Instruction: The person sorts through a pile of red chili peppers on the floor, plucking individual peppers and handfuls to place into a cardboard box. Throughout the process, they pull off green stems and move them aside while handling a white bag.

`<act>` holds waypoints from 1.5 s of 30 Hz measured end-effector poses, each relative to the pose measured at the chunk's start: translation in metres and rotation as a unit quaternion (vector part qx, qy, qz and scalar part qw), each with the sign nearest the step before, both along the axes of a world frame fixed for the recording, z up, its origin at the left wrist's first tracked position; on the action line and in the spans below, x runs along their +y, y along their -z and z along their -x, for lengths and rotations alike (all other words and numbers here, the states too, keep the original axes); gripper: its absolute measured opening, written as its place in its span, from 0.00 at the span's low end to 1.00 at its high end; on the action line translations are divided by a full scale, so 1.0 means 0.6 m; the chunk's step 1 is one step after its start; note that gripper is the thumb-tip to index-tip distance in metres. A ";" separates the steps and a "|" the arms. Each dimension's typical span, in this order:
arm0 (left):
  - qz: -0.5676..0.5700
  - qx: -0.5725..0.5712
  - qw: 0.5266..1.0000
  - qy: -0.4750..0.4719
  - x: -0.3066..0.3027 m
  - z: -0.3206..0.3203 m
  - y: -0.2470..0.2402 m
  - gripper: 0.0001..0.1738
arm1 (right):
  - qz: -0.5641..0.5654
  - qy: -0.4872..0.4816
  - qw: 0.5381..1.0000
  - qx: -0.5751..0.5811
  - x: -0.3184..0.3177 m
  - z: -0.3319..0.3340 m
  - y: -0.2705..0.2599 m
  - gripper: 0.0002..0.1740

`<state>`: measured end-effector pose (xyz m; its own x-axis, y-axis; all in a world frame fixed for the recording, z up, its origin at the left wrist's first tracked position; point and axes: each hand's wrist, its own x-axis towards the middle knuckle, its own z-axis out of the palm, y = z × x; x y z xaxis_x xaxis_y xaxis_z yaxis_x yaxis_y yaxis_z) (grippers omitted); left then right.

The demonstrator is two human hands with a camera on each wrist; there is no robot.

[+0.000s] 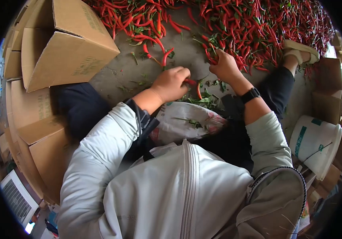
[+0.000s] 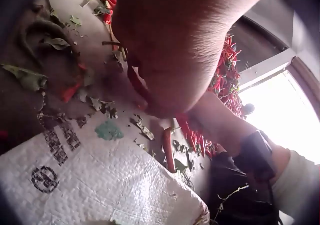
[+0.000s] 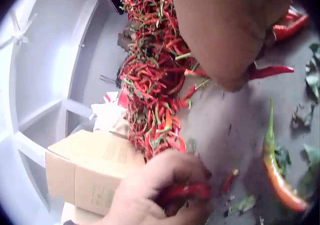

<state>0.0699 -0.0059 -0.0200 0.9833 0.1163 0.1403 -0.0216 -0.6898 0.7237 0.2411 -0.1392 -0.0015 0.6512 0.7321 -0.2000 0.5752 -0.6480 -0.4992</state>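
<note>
My left hand [image 1: 173, 83] curls around red chili peppers [image 3: 187, 191], whose ends show between its thumb and fingers in the right wrist view. At the near edge of the chili heap [image 1: 238, 32], my right hand [image 1: 227, 68] has its fingers bent in. From under that hand a red chili pepper [image 3: 272, 72] sticks out; its fingertips are hidden. Between the hands, a single chili pepper [image 1: 199, 91] lies on the floor among green leaves [image 1: 206, 99]. A white woven sack [image 2: 100, 175] spreads just below the left hand.
Open cardboard boxes [image 1: 71, 55] stand along the left side. To the right, a white bucket [image 1: 312, 139] lies tilted beside more cardboard. A sandalled foot [image 1: 302, 51] rests at the heap's right edge. Several loose chilies [image 1: 165, 57] lie on the grey floor [image 1: 119, 73].
</note>
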 end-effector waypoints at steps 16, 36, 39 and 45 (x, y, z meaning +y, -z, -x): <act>-0.117 0.267 0.927 -0.236 0.077 -0.053 -0.006 0.19 | 0.141 -0.324 0.934 -0.056 -0.021 0.089 -0.008 0.12; 0.141 0.087 0.954 -0.249 0.059 -0.014 -0.068 0.30 | 0.141 -0.088 0.983 -0.083 0.080 -0.004 -0.022 0.12; 0.091 0.034 0.969 -0.229 0.053 -0.004 -0.088 0.31 | -0.012 -0.012 0.998 -0.056 0.054 0.007 -0.047 0.15; 0.084 -0.049 0.966 -0.241 0.032 0.022 -0.134 0.37 | -0.254 0.167 0.890 0.339 -0.022 0.027 -0.078 0.08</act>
